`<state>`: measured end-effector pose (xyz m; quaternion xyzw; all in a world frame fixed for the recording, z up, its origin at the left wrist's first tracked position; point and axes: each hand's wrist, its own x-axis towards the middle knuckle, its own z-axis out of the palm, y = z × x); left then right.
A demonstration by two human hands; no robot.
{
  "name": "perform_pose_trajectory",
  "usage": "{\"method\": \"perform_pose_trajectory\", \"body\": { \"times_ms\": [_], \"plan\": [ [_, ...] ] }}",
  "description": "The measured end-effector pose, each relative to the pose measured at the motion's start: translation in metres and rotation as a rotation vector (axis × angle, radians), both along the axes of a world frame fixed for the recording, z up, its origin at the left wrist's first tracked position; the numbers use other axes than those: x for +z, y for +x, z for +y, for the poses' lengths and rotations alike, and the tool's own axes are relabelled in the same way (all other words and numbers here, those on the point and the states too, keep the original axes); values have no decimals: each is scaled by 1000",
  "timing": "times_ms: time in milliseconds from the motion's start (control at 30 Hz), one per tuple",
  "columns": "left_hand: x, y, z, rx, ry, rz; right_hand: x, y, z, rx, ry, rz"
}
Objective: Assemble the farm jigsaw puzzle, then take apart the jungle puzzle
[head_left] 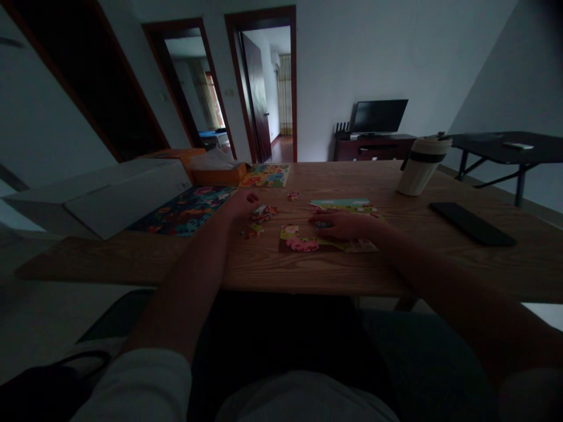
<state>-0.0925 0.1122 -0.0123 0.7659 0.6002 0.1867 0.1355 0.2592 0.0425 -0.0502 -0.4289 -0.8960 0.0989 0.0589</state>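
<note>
The fingers of the right hand point(347, 225) reach flat and slightly bent over the middle of the puzzle point(301, 244), with a small greyish piece point(324, 224) at their tips; I cannot tell whether they pinch it or just rest against it. The fingers of the left hand point(243, 205) curl inward, to the left of the puzzle, and whether they grip anything cannot be told in this dim light.

The puzzle lies flat on the wooden surface point(264, 271), its near left part showing a pink figure and its far edge a strip of blue-green. Just left of the puzzle, beside the left hand, is a small heap of loose pieces point(265, 213), with a few more pieces point(252, 231) on its near side. One cluster point(293, 196) lies apart, beyond the puzzle's far left corner.

Farther left of the puzzle are a dark patterned sheet point(185, 211) and a long white box point(145, 190). Beyond the puzzle to the left are a yellow patterned sheet point(268, 175) and an orange tissue box point(220, 174). To its right stand a pale cup point(423, 170) with a dark band and, nearer, a flat black object point(470, 223). Far behind the puzzle, a television point(380, 116) stands on a low cabinet point(372, 146).
</note>
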Motion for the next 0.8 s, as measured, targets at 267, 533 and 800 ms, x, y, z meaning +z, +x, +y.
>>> {"method": "perform_pose_trajectory", "body": {
  "times_ms": [267, 533, 800],
  "plan": [
    [-8, -4, 3, -128, -162, 51, 3, 7, -1, -21, -25, 44],
    [-12, 4, 2, -173, -125, 26, 4, 11, 3, 17, -62, 86],
    [-12, 11, -2, -143, -111, 15, 6, 13, 4, 13, -89, 82]
  ]
}}
